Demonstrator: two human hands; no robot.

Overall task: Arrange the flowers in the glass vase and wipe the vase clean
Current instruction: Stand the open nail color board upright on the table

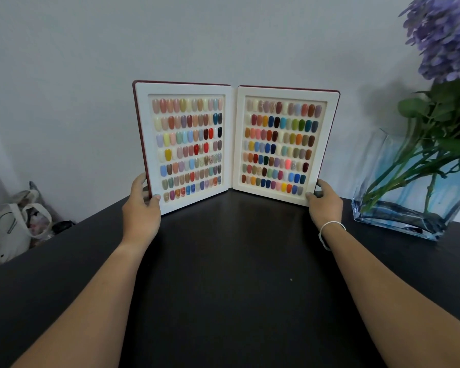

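With our left hand [141,203] and right hand [325,201] each pinching an edge of the upright nail-colour display book [235,146], swinging its right panel outward could, probably, knock the nearby glass vase [388,187] of purple hydrangeas [444,35] off the desk [237,261].

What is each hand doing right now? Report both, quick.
Left hand: fingers curled round the lower left edge of the open nail colour display book.
Right hand: fingers gripping the book's lower right edge.
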